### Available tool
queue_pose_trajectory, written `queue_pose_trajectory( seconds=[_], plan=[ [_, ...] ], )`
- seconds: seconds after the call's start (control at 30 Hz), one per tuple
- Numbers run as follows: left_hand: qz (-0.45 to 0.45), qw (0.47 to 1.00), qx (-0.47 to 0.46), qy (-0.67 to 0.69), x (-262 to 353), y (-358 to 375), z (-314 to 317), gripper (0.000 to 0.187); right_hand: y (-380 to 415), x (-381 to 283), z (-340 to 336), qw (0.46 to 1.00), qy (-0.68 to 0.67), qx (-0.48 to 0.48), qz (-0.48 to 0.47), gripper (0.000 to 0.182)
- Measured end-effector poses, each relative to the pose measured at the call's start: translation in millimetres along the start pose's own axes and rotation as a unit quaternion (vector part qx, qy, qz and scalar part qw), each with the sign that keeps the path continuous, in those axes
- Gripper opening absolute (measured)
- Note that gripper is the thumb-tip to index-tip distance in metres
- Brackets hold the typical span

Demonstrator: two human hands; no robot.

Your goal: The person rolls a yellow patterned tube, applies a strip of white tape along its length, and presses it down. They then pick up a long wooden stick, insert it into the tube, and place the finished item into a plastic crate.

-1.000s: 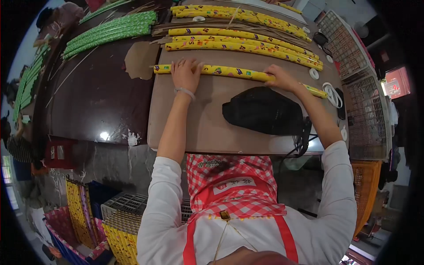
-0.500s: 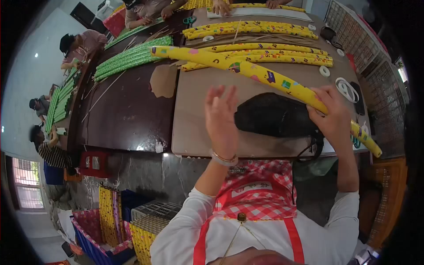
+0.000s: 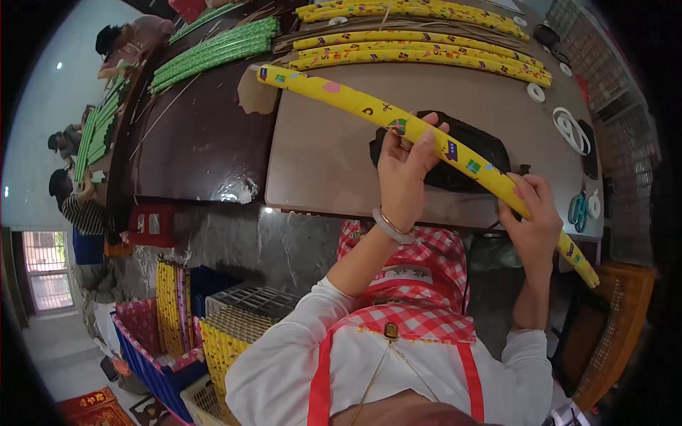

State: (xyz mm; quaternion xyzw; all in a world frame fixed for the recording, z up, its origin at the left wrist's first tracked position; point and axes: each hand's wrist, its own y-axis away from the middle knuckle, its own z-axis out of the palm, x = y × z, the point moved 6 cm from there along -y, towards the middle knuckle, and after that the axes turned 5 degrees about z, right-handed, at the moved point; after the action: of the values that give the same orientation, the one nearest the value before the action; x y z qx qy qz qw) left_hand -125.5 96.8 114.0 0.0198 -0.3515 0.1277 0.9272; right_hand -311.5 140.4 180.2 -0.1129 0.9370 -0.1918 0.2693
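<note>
A long yellow roll of patterned wrapping paper (image 3: 341, 98) slants across my view, its far end up at the left and its near end down past the table's right edge. My left hand (image 3: 406, 174) is closed around its middle, thumb on the near side and fingertips showing over the top. Farther right, my right hand (image 3: 534, 219) grips the roll toward its lower end. Beneath the roll, a black bag (image 3: 465, 167) lies on the table, partly covered by the roll and my left hand.
More yellow rolls (image 3: 419, 55) lie at the table's back, with green rolls (image 3: 217, 53) on the darker table. Tape rolls (image 3: 536, 92) and teal-handled scissors (image 3: 578, 211) lie at right. A blue bin (image 3: 153, 380) stands lower left. Several people sit at far left.
My left hand has moved right and closed on the yellow roll; it was raised and off it. The roll and my right hand have come lower in view, and the view has shifted.
</note>
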Motion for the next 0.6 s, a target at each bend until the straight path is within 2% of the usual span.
queue_pose_trajectory(
  seconds=[0.1, 0.13, 0.23, 0.37, 0.4, 0.47, 0.6],
  plan=[
    [-0.019, 1.000, -0.004, -0.012, 2, 2, -6, 0.031, 5, 3, 3, 0.999, -0.031, -0.012, 0.008, 0.039],
    [-0.016, 0.998, 0.001, -0.062, 3, 3, -8, 0.032, 6, 1, 3, 1.000, -0.024, -0.008, 0.018, 0.038],
    [-0.026, 0.995, -0.001, -0.100, 2, 8, -19, 0.032, 9, 6, 7, 1.000, -0.015, -0.024, 0.003, 0.038],
    [-0.057, 0.993, -0.002, -0.100, 4, 13, -33, 0.031, 11, 12, 9, 0.997, -0.039, -0.061, 0.005, 0.039],
    [-0.051, 0.994, 0.003, -0.101, 6, 12, -36, 0.031, 11, 12, 8, 0.997, -0.034, -0.066, 0.004, 0.038],
    [0.033, 0.993, 0.047, -0.104, 22, 11, -44, 0.032, 14, 12, 7, 0.997, -0.029, -0.075, -0.001, 0.038],
    [0.099, 0.986, 0.117, -0.070, 45, -4, -85, 0.038, 17, 15, 5, 0.996, -0.037, -0.075, 0.021, 0.037]
  ],
)
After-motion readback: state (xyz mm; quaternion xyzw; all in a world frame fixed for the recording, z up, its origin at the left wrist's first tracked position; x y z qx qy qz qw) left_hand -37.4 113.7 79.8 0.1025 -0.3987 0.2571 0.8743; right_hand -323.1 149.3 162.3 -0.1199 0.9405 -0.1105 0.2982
